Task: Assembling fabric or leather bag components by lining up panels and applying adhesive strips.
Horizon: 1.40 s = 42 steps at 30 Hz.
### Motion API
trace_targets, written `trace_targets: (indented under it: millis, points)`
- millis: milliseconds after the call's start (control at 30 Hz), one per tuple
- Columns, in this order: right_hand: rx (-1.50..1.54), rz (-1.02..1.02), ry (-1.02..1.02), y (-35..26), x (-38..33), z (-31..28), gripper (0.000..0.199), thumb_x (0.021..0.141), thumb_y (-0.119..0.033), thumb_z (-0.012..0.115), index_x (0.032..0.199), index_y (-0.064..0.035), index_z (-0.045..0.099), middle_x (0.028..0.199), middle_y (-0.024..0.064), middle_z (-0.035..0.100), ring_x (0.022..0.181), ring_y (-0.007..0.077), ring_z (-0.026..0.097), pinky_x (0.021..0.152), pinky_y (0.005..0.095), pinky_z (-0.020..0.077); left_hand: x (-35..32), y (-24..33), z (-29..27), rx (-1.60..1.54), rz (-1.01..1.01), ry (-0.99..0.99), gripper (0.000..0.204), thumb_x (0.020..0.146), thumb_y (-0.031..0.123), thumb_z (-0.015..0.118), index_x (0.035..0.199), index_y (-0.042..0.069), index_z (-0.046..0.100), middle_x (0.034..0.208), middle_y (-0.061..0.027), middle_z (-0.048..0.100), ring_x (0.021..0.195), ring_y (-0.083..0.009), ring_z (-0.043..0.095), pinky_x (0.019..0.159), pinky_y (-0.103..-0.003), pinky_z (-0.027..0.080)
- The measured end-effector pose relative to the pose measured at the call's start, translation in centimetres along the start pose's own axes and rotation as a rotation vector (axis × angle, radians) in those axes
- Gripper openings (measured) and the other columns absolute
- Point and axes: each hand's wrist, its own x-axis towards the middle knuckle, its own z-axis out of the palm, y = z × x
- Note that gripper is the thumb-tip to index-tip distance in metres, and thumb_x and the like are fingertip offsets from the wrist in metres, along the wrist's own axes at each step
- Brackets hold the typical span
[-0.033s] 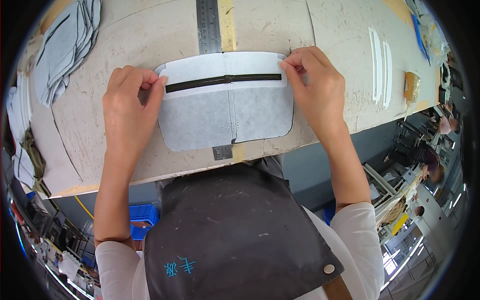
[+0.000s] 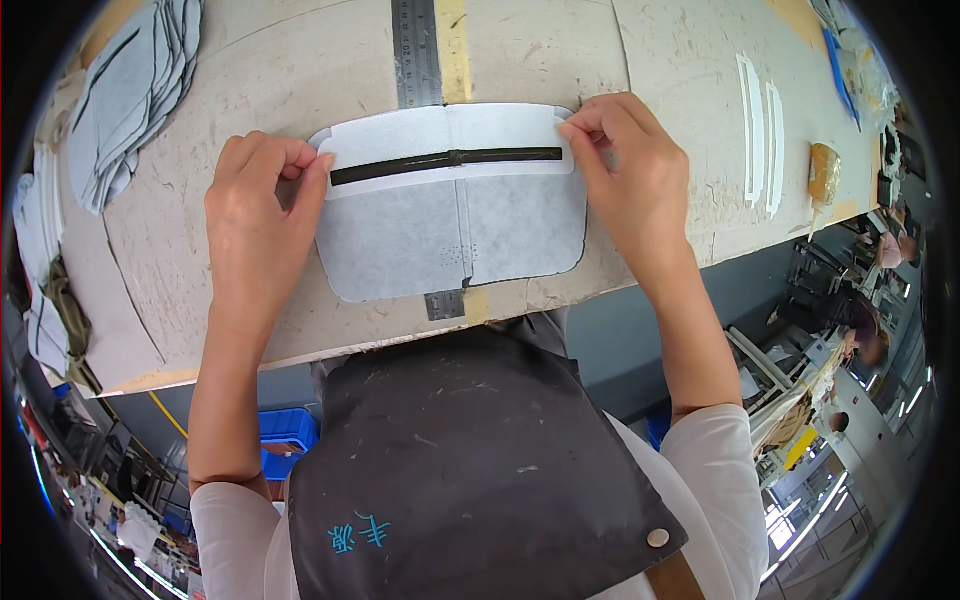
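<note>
A pale grey fabric panel (image 2: pixel 390 245) with rounded corners lies flat before me, a seam running down its middle and small dots near its lower centre. Across its upper part is a white slotted patch (image 2: pixel 390 130), with a long black strip (image 2: pixel 400 165) showing in the slot. My left hand (image 2: pixel 255 195) is closed, thumb and forefinger pinching the patch's left end. At the opposite end, near the panel's upper right corner, my right hand (image 2: pixel 640 165) pinches the patch's edge. Under the panel runs a steel ruler (image 2: pixel 416 55), visible above and below it.
Beside the ruler lies a yellow tape strip (image 2: pixel 455 50). Grey fabric pieces (image 2: pixel 135 85) are stacked at far left. On the right are two white slotted frames (image 2: pixel 750 130), a tan wrapped lump (image 2: pixel 824 175) and a blue tool (image 2: pixel 840 80). The table's front edge (image 2: pixel 350 352) is close to me.
</note>
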Motion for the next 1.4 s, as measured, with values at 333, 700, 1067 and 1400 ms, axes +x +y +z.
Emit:
trace_targets:
  millis: [333,700,1067,1400]
  points:
    - [-0.026,-0.059,0.058,0.1,-0.2,0.6,0.014,0.076,-0.001,0.072,0.077,-0.0032,0.059,0.08,0.0079,0.061,0.069,0.0277,0.061,0.059,0.0358,0.0504,0.1,0.1,0.0,0.011,0.019,0.014,0.01,0.084,0.004,0.073,0.083,-0.001,0.065,0.077,-0.007,0.059,0.067,-0.0157,0.054,0.059,-0.028,0.044]
    - [0.014,-0.015,0.07,0.1,-0.8,0.6,0.013,0.076,0.001,0.072,0.085,-0.0032,0.063,0.087,0.0086,0.063,0.073,0.0267,0.064,0.063,0.0351,0.0526,0.0,0.0,0.1,0.003,0.024,0.02,0.009,0.084,0.004,0.073,0.083,-0.001,0.064,0.078,-0.0072,0.059,0.067,-0.016,0.055,0.059,-0.028,0.044]
    - [-0.119,-0.383,-0.006,1.1,-3.4,-0.9,0.039,0.063,0.013,0.064,0.101,0.0053,0.068,0.111,0.009,0.066,0.096,0.0272,0.063,0.078,0.0348,0.0562,0.1,0.6,-0.1,0.001,-0.026,0.004,0.008,0.08,-0.001,0.072,0.081,-0.001,0.064,0.078,-0.0092,0.061,0.073,-0.0226,0.058,0.064,-0.033,0.049]
    - [-0.252,-0.435,-0.081,1.2,-3.9,-0.9,0.035,0.07,0.003,0.063,0.105,0.0066,0.067,0.123,0.0133,0.061,0.104,0.0278,0.06,0.08,0.0352,0.0555,0.1,0.4,-0.1,-0.01,-0.036,-0.003,0.01,0.08,-0.001,0.072,0.08,-0.001,0.063,0.077,-0.0088,0.059,0.073,-0.0219,0.057,0.063,-0.033,0.048]
